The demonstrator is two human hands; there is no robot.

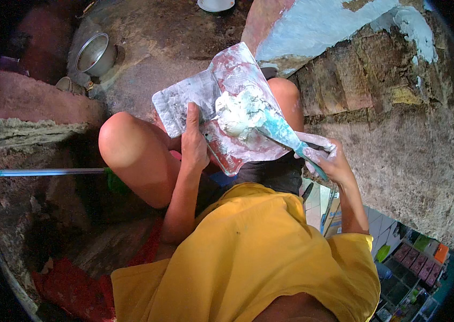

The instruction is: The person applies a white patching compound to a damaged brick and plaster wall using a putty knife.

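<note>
A flat reddish board (256,80), smeared with white, is held up between my bent knees. White putty (240,114) is heaped on its middle. Across the board's left part lies a grey, powder-coated rectangular piece (176,102); whether it is separate from the board I cannot tell. My left hand (195,145) grips the board by that side, its thumb on top and its other fingers hidden beneath. My right hand (331,161), whitened with putty, is closed round the handle of a putty knife (286,134). The knife's blue-green smeared blade touches the putty heap.
Rough wall with patchy white-blue coating (366,80) rises at the right. A metal pot (96,55) and a white plate (216,5) are at the far side. A thin pale rod (44,172) extends at the left. Boxes and small goods (420,263) stand at the lower right.
</note>
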